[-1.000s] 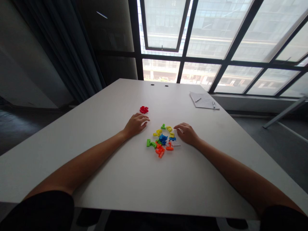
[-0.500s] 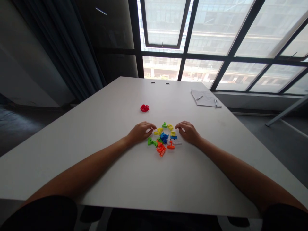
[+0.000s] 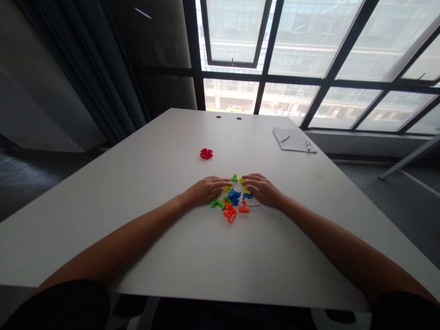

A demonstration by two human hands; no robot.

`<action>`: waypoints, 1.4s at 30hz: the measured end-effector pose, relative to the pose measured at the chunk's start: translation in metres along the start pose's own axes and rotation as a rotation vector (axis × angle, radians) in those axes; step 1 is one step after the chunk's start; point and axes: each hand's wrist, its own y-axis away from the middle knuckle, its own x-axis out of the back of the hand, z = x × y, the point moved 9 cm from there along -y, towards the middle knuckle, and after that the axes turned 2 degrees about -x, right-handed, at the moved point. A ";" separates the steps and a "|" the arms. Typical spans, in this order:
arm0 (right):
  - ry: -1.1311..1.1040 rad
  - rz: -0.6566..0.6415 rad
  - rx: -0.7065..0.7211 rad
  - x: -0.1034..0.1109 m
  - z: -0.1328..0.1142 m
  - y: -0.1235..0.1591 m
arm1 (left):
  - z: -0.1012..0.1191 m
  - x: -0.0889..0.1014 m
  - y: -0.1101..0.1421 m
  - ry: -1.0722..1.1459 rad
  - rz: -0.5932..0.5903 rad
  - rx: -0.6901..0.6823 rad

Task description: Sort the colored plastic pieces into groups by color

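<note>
Around the pile of plastic blocks (image 3: 234,197), the left grip (image 3: 206,191) and right grip (image 3: 263,191) are lying open, flanking it from either side.

1. Building pieces (image 3: 234,197), between the left hand (image 3: 206,191) and right hand (image 3: 261,190): moulded plastic, smooth and glossy.
2. Red plastic cluster (image 3: 206,154), ahead of the left hand: same glossy finish.
3. Tabletop (image 3: 206,256), under both hands: smooth white laminate, matt (a faint sheen toward the window).
4. Paper sheet (image 3: 292,140), far ahead of the right hand: thin, matt.
5. Pen (image 3: 308,146), beside the right hand's far paper edge: glossy, material too small to tell.
6. Curtain (image 3: 79,59), well left of the left hand: dark matt cloth.
7. Sleeves (image 3: 58,307), behind both hands: black matt cloth.
</note>
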 end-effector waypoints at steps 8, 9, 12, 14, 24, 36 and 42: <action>0.000 0.066 -0.011 0.008 0.000 0.001 | 0.000 0.002 -0.001 0.062 0.014 -0.002; -0.002 0.067 -0.011 0.008 0.000 0.001 | 0.000 0.002 0.000 0.065 0.015 0.001; -0.009 0.071 -0.015 0.009 0.000 0.001 | -0.001 0.004 0.000 0.082 0.022 0.000; -0.019 0.085 -0.025 0.010 0.001 0.001 | -0.002 0.005 0.000 0.102 0.035 -0.006; -0.043 0.186 -0.125 0.019 0.017 0.004 | -0.028 0.029 0.009 0.147 0.292 0.216; -0.085 0.060 0.008 0.015 -0.006 0.002 | -0.025 0.028 0.013 0.039 0.208 0.192; -0.014 0.078 -0.081 0.012 0.011 0.000 | -0.021 0.026 0.012 0.070 0.180 0.159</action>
